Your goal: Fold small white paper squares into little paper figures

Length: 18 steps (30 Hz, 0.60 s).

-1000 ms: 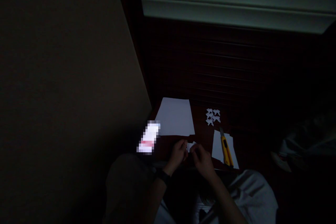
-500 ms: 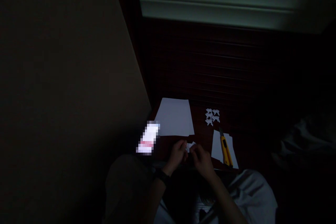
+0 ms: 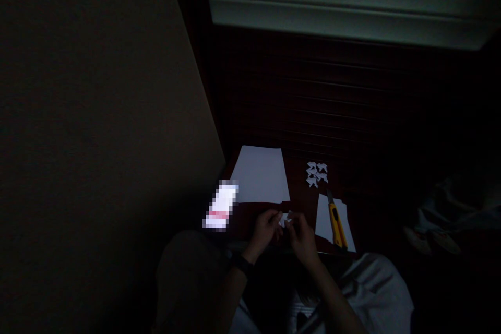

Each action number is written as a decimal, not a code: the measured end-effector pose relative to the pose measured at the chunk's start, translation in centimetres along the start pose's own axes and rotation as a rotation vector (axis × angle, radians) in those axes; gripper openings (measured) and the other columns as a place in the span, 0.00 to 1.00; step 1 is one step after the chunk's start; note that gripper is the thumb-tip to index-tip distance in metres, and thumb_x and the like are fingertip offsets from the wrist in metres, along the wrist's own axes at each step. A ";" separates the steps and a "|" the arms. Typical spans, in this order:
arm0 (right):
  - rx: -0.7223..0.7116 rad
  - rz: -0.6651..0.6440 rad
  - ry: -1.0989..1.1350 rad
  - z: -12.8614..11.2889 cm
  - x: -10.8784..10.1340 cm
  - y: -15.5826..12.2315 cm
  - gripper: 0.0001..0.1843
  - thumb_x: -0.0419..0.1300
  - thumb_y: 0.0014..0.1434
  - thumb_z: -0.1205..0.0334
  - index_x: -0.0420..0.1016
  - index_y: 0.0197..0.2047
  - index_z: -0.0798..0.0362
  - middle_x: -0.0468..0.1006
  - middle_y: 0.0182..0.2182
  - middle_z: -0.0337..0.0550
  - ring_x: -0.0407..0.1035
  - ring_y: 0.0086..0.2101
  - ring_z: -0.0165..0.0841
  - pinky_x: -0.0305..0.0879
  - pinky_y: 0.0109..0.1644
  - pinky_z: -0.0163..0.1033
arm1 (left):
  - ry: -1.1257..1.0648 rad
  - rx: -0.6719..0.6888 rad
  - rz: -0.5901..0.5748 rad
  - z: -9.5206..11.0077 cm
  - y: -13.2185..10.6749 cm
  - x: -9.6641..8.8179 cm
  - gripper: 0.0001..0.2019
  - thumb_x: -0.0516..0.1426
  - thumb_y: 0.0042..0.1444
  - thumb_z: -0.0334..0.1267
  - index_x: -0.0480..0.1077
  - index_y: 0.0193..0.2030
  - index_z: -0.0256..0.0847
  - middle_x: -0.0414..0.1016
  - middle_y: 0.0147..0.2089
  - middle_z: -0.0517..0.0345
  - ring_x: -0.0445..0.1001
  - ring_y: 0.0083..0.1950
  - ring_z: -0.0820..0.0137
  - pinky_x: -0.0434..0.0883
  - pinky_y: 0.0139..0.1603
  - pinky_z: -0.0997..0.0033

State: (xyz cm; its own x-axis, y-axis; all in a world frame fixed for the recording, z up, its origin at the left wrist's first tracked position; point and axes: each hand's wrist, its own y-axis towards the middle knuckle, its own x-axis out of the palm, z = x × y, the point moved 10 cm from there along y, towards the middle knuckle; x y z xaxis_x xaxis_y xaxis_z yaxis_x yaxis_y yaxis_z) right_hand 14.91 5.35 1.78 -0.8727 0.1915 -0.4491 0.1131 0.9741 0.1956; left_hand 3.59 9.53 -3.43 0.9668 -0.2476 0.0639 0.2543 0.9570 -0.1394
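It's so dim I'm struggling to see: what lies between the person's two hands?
A small white paper, partly covered by the left hand and right hand holding it, as the head view shows.

I can read no lettering from here: the lit phone screen (image 3: 222, 204) is just blurred blocks, and any marking on the yellow box cutter (image 3: 338, 227) is too small.
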 end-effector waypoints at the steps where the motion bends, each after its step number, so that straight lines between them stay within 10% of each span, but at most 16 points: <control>1: 0.010 -0.003 0.010 0.2 0.1 0.0 0.09 0.48 0.59 0.59 0.63 0.41 0.52 0.74 0.32 0.41 0.69 0.30 0.32 0.62 0.34 0.34 | 0.007 -0.003 0.002 0.0 0.0 0.0 0.17 0.50 0.52 0.51 0.66 0.32 0.36 0.66 0.16 0.63 0.62 0.13 0.77 0.58 0.14 0.81; 18: 0.104 0.085 0.119 1.5 -0.5 0.1 0.09 0.50 0.58 0.56 0.62 0.39 0.52 0.73 0.23 0.38 0.68 0.22 0.31 0.60 0.25 0.32 | 0.046 -0.072 0.034 -1.4 -0.1 -0.4 0.19 0.56 0.46 0.53 0.68 0.30 0.35 0.63 0.14 0.66 0.57 0.10 0.80 0.52 0.08 0.82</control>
State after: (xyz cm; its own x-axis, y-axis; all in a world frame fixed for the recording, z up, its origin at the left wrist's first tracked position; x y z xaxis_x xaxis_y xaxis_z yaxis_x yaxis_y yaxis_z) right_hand 16.06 5.50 0.71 -0.9073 0.2642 -0.3271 0.2319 0.9634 0.1347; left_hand 3.26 9.33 -4.80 0.9746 -0.2236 0.0130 0.2212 0.9520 -0.2117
